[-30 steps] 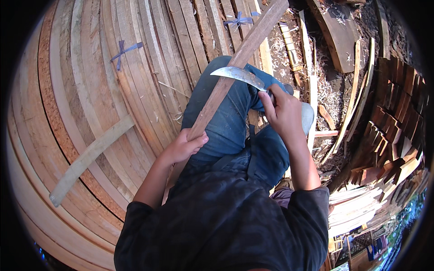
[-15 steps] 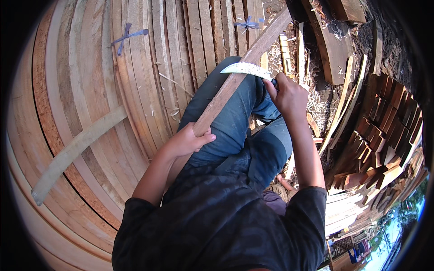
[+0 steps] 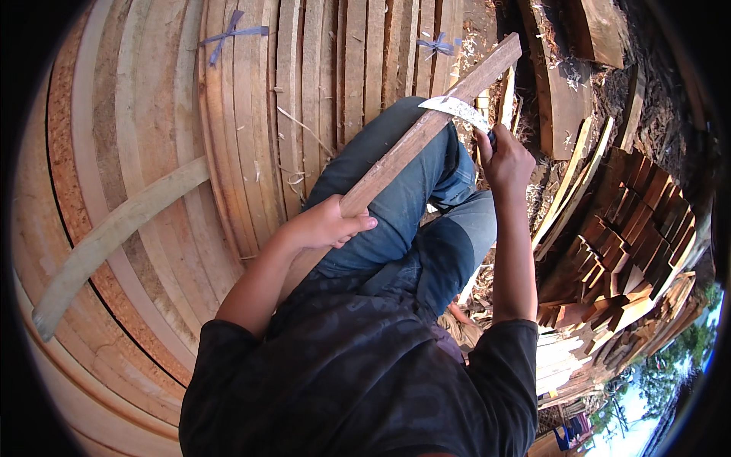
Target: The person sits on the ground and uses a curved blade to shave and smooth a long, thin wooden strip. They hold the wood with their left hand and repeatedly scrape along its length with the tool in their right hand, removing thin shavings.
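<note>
A long, narrow wooden strip (image 3: 403,156) slants across my thigh, its far end raised to the upper right and its near end hidden behind my left forearm. My left hand (image 3: 339,223) is closed around its lower part, thumb over the edge. In my right hand (image 3: 509,161) I grip the dark handle of a curved knife (image 3: 459,110); the fingers mostly hide that handle. The knife's pale, speckled blade lies across the strip toward its far end, with the tip pointing left.
Bundled wooden slats (image 3: 308,99) tied with blue strapping (image 3: 233,33) lie beside my leg. A curved pale wood piece (image 3: 114,236) rests on boards at left. Stacked wood pieces (image 3: 620,236) stand at right. Wood shavings and thin offcuts (image 3: 576,183) litter the ground beyond my right arm.
The knife and my right hand have moved along the strip toward its far end. My left hand keeps its grip on the strip. The whole view has shifted slightly.
</note>
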Motion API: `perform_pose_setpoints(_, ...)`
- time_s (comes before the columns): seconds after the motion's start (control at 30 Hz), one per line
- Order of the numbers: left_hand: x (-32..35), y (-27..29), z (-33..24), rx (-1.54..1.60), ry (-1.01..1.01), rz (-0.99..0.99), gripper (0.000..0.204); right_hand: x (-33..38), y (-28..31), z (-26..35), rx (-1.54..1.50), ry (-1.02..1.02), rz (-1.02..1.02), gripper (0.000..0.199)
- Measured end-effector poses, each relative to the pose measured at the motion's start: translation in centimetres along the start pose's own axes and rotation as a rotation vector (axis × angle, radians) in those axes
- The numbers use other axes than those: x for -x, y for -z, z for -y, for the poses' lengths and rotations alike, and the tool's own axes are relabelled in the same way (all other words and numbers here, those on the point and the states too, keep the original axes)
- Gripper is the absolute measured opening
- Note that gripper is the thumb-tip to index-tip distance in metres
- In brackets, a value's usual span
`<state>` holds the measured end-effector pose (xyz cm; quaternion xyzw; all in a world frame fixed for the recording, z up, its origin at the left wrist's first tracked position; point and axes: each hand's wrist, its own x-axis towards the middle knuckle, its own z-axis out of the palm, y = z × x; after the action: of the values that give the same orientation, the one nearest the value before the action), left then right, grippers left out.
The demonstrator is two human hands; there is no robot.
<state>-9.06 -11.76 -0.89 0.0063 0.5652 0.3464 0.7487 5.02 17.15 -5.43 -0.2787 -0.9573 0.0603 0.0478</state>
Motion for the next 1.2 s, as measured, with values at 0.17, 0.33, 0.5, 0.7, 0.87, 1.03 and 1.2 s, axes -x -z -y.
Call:
perform_pose_setpoints(0.17, -0.8, 0.9, 0.8, 0.11, 0.02, 0.107, 0.028, 1.4, 1.8, 2.4, -0.148, -0.03, 0.15, 0.035)
perform_pose_setpoints(0.33, -1.1, 1.1, 0.4, 0.077, 0.06, 0.127, 0.026, 2.4, 1.4, 5.1, -0.322, 0.061, 0.197, 0.033)
perform_pose_setpoints(0.5, -1.2, 1.2, 0.8, 0.103, 0.043, 0.142, 0.026, 2.2, 2.1, 4.9, -0.276, 0.018, 0.283, 0.034)
perform_pose_setpoints(0.7, -1.0, 0.8, 0.4, 0.096, 0.064, 0.104, 0.026, 2.2, 2.9, 4.5, -0.215, 0.102, 0.282, 0.042)
perform_pose_setpoints(0.87, -1.0, 0.9, 1.2, 0.11, 0.028, 0.161, 0.029, -3.2, 1.4, -7.2, -0.037, -0.371, 0.074, 0.051)
perform_pose_setpoints(1.03, -1.1, 1.3, 1.1, 0.104, -0.024, 0.179, 0.027, -3.0, 2.7, -11.0, -0.078, -0.432, 0.016, 0.058)
perform_pose_setpoints(1.2, -1.2, 1.2, 0.7, 0.079, -0.033, 0.194, 0.026, 0.6, 1.6, -11.3, -0.395, -0.568, -0.102, 0.055)
